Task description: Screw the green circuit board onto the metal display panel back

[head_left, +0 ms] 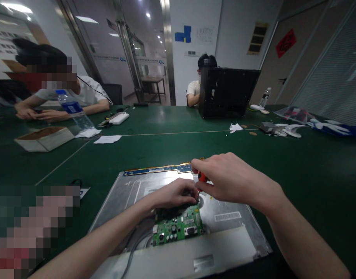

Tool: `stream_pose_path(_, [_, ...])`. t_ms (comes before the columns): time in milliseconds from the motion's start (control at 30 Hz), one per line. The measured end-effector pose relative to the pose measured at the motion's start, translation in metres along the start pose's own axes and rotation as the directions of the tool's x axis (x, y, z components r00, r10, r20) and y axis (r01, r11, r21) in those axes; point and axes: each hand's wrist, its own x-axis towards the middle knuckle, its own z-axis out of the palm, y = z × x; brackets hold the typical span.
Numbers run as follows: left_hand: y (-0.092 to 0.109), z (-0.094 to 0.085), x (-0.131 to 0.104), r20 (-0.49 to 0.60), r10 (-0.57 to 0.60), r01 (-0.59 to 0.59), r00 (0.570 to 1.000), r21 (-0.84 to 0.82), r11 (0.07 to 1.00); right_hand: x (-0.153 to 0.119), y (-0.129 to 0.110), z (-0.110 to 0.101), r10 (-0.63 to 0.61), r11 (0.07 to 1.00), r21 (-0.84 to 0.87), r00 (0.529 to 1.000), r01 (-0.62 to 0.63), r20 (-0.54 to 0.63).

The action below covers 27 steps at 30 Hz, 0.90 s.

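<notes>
A flat display panel (230, 211) lies metal back up on the table before me. A green circuit board (180, 223) sits on it, with a grey cable (133, 254) running off to the left. My right hand (230, 176) is closed around the red and black handle of a screwdriver (201, 178), which points down at the board's upper right corner. Beside its shaft, my left hand (176, 192) reaches over the board's far edge with fingers curled together; what they pinch, if anything, is hidden. A narrow blue circuit strip (154, 169) runs along the panel's far edge.
On the green table (154, 145) stand an open box (45, 140), a tilted water bottle (75, 110) and a large black case (228, 93). Papers, a grey part and cloth lie farther right. Two people sit across the table. A blurred-out patch covers the lower left.
</notes>
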Motion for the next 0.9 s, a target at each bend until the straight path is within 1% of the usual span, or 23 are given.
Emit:
stream_pose_path(133, [0.0014,-0.0013,0.0007,0.017,-0.002,0.002,1.000,-0.006,1.000,0.0001,0.0003,-0.0003,0.014,1.000,0.002,1.000,-0.014,-0.002])
stream_pose_path(367, [-0.0018,-0.0011,0.0001,0.007,-0.014,0.014,1.000,0.001,1.000,-0.0031,0.0004,-0.0032,-0.046,0.997,0.062,0.999,0.046,-0.001])
stream_pose_path(733, [0.0014,-0.0019,-0.0010,-0.004,-0.039,0.039,0.999,-0.011,0.999,0.0013,0.0030,0.0000,0.005,1.000,0.001,1.000,-0.005,-0.008])
stream_pose_path(900, [0.0015,-0.0016,-0.0001,-0.008,-0.038,0.038,0.999,-0.014,0.999,-0.0003,0.0032,-0.0001,-0.011,0.999,0.033,1.000,0.012,-0.010])
